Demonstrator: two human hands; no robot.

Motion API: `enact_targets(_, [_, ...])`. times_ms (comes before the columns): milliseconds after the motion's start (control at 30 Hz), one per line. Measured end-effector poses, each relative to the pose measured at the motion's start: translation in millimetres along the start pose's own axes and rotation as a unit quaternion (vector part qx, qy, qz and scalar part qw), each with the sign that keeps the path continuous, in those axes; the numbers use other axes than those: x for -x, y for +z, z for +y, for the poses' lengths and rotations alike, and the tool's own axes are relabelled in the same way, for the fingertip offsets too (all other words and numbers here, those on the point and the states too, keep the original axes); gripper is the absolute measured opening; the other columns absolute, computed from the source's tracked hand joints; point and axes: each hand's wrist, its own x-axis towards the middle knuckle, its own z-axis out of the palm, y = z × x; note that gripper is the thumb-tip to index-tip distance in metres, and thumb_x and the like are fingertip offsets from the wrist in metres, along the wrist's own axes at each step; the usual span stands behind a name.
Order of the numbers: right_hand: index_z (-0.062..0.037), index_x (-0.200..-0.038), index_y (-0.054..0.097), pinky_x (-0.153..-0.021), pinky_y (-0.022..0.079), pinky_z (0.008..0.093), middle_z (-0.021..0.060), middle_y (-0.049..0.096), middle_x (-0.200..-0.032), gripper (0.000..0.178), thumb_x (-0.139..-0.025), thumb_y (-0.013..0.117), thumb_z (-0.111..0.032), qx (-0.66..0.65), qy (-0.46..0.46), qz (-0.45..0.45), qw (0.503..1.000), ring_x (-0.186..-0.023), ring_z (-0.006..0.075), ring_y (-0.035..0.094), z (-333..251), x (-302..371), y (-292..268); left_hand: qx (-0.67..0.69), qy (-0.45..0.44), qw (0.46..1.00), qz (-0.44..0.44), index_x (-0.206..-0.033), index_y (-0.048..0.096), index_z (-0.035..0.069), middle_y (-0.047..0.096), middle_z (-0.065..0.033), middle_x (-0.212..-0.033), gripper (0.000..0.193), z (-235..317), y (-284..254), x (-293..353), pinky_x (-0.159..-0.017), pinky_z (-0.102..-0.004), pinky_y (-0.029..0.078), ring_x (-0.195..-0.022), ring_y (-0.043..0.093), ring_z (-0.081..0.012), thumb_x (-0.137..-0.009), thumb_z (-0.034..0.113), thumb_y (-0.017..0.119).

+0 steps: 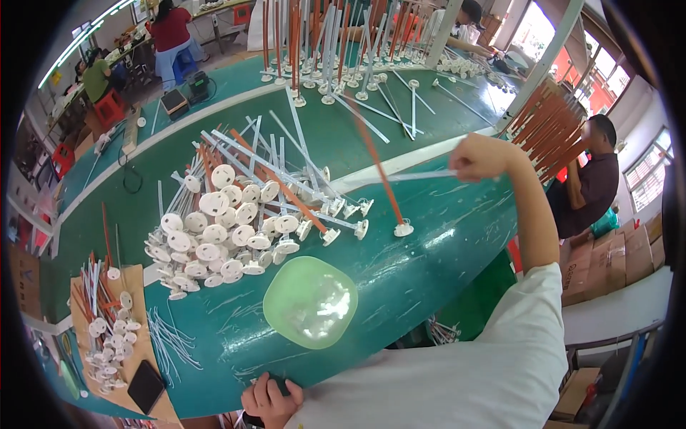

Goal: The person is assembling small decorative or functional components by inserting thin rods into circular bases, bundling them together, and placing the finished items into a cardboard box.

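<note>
My right hand [486, 157] is raised over the right side of the table, its fingers closed on the end of a blurred light grey strip [421, 175]. At the table's near edge my left hand [271, 402] has its fingers curled against a dark object [284, 386], mostly hidden. Between the hands lies a pale green bowl [310, 303] with shiny small contents I cannot make out. Left of it is a heap of round white discs [214, 204] with grey and orange strips. A single orange strip [386, 186] stands on a white disc base [404, 229].
Many similar strips on bases stand across the far table [329, 43]. At left, a cardboard sheet [136, 286] bears more discs and a black phone [146, 387], beside loose thin white wires [170, 343]. Other people sit nearby; stacked cartons [607, 261] stand at right.
</note>
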Motion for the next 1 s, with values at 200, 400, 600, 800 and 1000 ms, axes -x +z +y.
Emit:
enact_targets(200, [0.0, -0.083, 0.068, -0.052, 0.051, 0.029, 0.0088, 0.065, -0.062, 0.011, -0.082, 0.061, -0.009, -0.127, 0.095, 0.187, 0.969, -0.053, 0.014, 0.064, -23.5, -8.8, 57.1, 0.014, 0.007, 0.997, 0.072, -0.08, 0.057, 0.002, 0.061, -0.0102, -0.09, 0.023, -5.6, 7.1, 6.7, -0.056, -0.0381, 0.043, -0.066, 0.051, -0.0294, -0.07, 0.022, 0.063])
enact_targets(400, [-0.0034, -0.08, 0.07, -0.069, 0.055, 0.0425, 0.0198, 0.067, -0.073, 0.02, -0.076, 0.061, -0.02, -0.066, 0.021, 0.368, 0.927, -0.07, 0.0349, 0.067, -90.0, -119.1, 106.7, 0.021, 0.043, 0.995, 0.088, -0.078, 0.057, 0.002, 0.062, -0.01, -0.087, 0.021, -7.9, 10.9, 3.9, -0.053, -0.0378, 0.042, -0.063, 0.05, -0.0288, -0.069, 0.02, 0.064])
enact_targets(600, [-0.0076, -0.095, 0.071, -0.075, 0.055, 0.0426, 0.0155, 0.07, -0.086, 0.031, -0.079, 0.065, -0.033, -0.121, 0.015, 0.29, 0.949, -0.082, 0.035, 0.067, -119.0, -139.4, 100.3, 0.026, 0.037, 0.997, 0.07, -0.077, 0.055, 0.002, 0.061, -0.0138, -0.086, 0.018, -3.1, 4.0, -5.6, -0.052, -0.0391, 0.041, -0.06, 0.05, -0.0307, -0.07, 0.016, 0.063])
enact_targets(800, [-0.0044, -0.082, 0.072, -0.071, 0.054, 0.0384, 0.0134, 0.07, -0.075, 0.036, -0.079, 0.068, -0.04, -0.121, 0.039, 0.427, 0.895, -0.072, 0.0299, 0.069, 13.6, -140.0, 75.8, 0.136, -0.199, 0.97, -0.041, -0.083, 0.064, 0.002, 0.062, -0.0183, -0.079, 0.01, 11.1, -10.6, -12.9, -0.064, -0.0457, 0.047, -0.073, 0.057, -0.0374, -0.082, 0.011, 0.067])
enact_targets(1000, [-0.0016, -0.114, 0.063, -0.084, 0.053, 0.0446, 0.0246, 0.066, -0.105, 0.075, -0.064, 0.077, -0.056, -0.149, 0.338, 0.357, 0.858, -0.098, 0.0373, 0.065, 154.8, -192.8, 35.4, 0.056, -0.156, 0.984, 0.063, -0.074, 0.061, 0.003, 0.057, -0.0143, -0.069, 0.012, 22.9, 1.9, -29.7, -0.056, -0.0407, 0.044, -0.061, 0.053, -0.0323, -0.082, 0.009, 0.067])
